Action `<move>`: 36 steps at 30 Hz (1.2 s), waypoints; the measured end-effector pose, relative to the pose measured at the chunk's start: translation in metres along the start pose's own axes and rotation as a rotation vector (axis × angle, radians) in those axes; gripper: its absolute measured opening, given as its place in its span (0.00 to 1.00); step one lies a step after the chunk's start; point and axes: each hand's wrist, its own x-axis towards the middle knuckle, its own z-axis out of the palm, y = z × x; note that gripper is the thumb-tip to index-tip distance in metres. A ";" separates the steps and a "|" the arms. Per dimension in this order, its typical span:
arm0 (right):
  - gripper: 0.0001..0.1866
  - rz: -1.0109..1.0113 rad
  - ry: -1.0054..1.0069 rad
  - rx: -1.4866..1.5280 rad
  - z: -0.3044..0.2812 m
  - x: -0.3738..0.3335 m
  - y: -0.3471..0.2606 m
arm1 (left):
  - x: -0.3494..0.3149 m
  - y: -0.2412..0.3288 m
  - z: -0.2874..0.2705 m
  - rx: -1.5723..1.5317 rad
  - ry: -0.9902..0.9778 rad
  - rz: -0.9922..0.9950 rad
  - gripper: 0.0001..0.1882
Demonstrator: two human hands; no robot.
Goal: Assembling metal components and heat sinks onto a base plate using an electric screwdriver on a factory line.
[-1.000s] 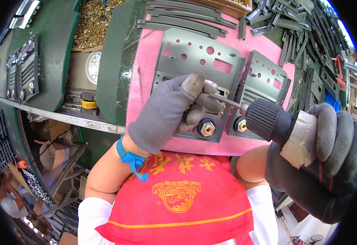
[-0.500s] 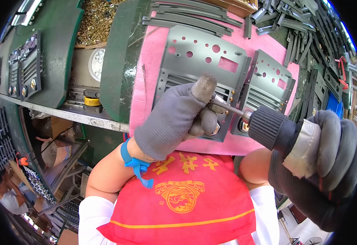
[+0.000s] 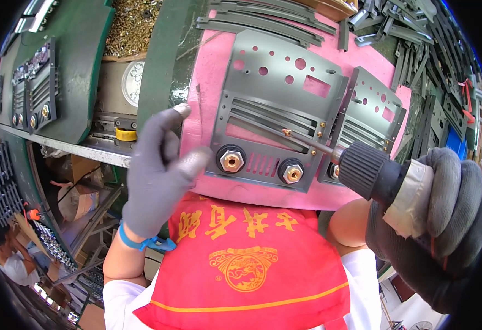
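My right hand (image 3: 442, 214), in a dark grey glove, is wrapped round a black power screwdriver (image 3: 365, 170) with pale tape on its body. Its thin bit points left over a grey metal panel (image 3: 274, 88), and a small brass-coloured piece, seemingly a screw, (image 3: 286, 132) sits at the tip. The panel has round holes, slots and two brass-centred black terminals (image 3: 232, 159) along its near edge. Left of the panel, my gloved left hand (image 3: 161, 170) is open, thumb and fingers apart, with nothing in it. A blue band circles that wrist.
A pink mat (image 3: 197, 143) lies under the panel and a second similar panel (image 3: 367, 110) on its right. Long grey metal strips (image 3: 263, 25) lie behind, with more metal parts (image 3: 428, 49) piled at far right. Small brass-coloured parts (image 3: 131, 27) fill a tray at far left.
My left hand has drawn back from the screwdriver's tip to the left and opened, uncovering the panel's terminals. My right hand and the screwdriver stay nearly in place.
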 end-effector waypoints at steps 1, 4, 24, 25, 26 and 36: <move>0.10 0.013 0.000 0.002 0.000 0.000 0.001 | -0.001 -0.006 0.002 0.125 0.081 0.010 0.26; 0.11 0.057 -0.002 0.005 0.002 0.001 0.007 | -0.001 -0.014 0.011 0.098 -0.070 -0.013 0.31; 0.08 0.107 -0.228 -0.623 0.001 0.016 0.022 | 0.048 0.004 0.076 -0.306 -0.259 -0.004 0.31; 0.08 0.106 -0.250 -0.670 0.000 0.018 0.023 | 0.047 0.003 0.076 -0.285 -0.232 0.025 0.31; 0.08 0.110 -0.251 -0.671 0.000 0.019 0.024 | 0.047 0.003 0.077 -0.252 -0.227 0.028 0.30; 0.04 0.335 -0.432 -0.604 0.002 0.027 0.030 | 0.046 0.001 0.082 -0.142 -0.196 0.067 0.21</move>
